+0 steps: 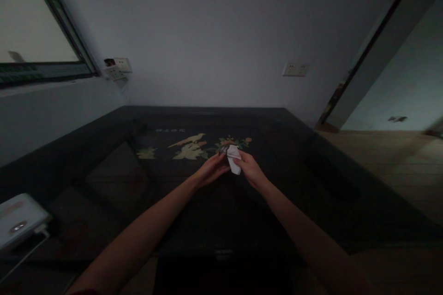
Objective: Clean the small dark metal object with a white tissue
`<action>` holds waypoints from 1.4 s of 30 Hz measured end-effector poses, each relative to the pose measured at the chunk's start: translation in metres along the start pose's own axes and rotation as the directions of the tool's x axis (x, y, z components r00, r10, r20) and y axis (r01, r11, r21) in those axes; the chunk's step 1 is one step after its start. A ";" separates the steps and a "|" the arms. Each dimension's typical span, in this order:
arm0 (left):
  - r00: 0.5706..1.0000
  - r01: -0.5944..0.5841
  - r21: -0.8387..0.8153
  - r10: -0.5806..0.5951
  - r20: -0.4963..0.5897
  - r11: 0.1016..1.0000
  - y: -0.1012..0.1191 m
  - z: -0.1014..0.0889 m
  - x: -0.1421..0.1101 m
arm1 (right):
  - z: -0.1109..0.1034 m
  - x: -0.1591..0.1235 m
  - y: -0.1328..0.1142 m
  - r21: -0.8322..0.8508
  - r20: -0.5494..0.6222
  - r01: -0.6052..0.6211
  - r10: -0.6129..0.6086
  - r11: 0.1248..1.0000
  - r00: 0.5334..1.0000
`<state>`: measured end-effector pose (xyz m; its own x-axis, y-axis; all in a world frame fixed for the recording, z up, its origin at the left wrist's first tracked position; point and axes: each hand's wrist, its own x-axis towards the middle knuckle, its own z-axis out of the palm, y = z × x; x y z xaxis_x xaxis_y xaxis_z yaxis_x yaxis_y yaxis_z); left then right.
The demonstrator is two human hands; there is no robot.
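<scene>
My right hand point(252, 169) pinches a folded white piece of paper point(234, 160), its thumb lying across the front. The paper has crisp edges and hangs slightly tilted over the dark tabletop. Just left of it, my left hand point(212, 169) is closed, its fingertips at a small dark, shiny thing point(223, 150). That thing touches or lies right behind the paper; the dim light hides its kind. Both hands are close together near the middle of the table.
The dark glossy table point(221, 221) carries a picture of birds point(190, 147) and flowers. A white device point(22, 221) with a plugged-in cable stands at the left. Wall sockets point(295, 69) are behind, a window point(38, 23) is at left, and a doorway opens at right.
</scene>
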<state>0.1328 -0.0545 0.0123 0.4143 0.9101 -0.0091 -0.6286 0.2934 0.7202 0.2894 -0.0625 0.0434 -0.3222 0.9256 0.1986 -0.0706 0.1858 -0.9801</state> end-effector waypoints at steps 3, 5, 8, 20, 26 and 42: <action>0.999 -0.029 0.040 0.030 -0.025 0.999 -0.001 0.003 -0.002 | -0.002 -0.001 -0.005 -0.114 0.034 0.031 -0.028 0.993 0.999; 0.997 -0.041 0.056 0.044 -0.064 0.998 -0.001 0.004 -0.002 | 0.000 -0.004 -0.009 -0.242 0.073 0.091 -0.075 0.966 0.994; 0.994 -0.034 0.077 0.041 -0.101 0.996 0.000 0.000 -0.002 | 0.007 -0.011 -0.015 -0.436 0.129 0.197 -0.156 0.878 0.979; 0.993 -0.072 0.033 0.075 -0.088 0.997 -0.003 0.001 0.003 | 0.004 -0.016 -0.013 -0.834 0.361 0.376 -0.117 0.404 0.925; 0.993 -0.075 0.033 0.078 -0.085 0.997 -0.007 -0.005 0.008 | 0.005 -0.015 -0.015 -0.900 0.387 0.393 -0.069 0.191 0.920; 0.996 -0.069 0.045 0.071 -0.050 0.997 -0.005 -0.012 0.009 | 0.015 -0.014 -0.009 -0.469 0.228 0.215 -0.117 0.857 0.967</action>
<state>0.1318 -0.0442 -0.0003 0.3347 0.9423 0.0073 -0.6252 0.2162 0.7499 0.2801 -0.0817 0.0493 -0.5185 0.7977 0.3080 0.3135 0.5125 -0.7995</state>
